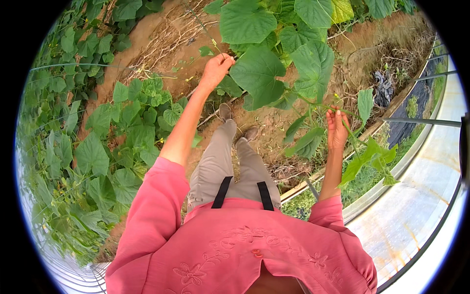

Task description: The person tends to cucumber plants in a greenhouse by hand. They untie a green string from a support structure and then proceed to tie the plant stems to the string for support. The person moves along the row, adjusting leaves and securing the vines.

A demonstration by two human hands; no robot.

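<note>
A climbing vine with broad green leaves, one large leaf [259, 76] in front, hangs before me. My left hand [215, 72] is closed in a pinch at that leaf's left edge. A thin string or tendril [203, 27] runs down toward it; what its fingertips hold is too small to make out. On the other side, my right hand [338, 128] pinches a green vine stem [316, 104] near small yellow flowers [336, 96]. Past the hand the stem bends down to a lighter leafy tip [369, 159], which hangs over my right forearm.
Dense leafy plants [98, 157] fill the left side, with thin wires across them. Bare soil [220, 142] with dry stalks lies around my shoes [249, 133]. On the right are a wooden edging board [374, 128], a metal bar [421, 121], black sheeting [413, 108] and pale plastic film [421, 181].
</note>
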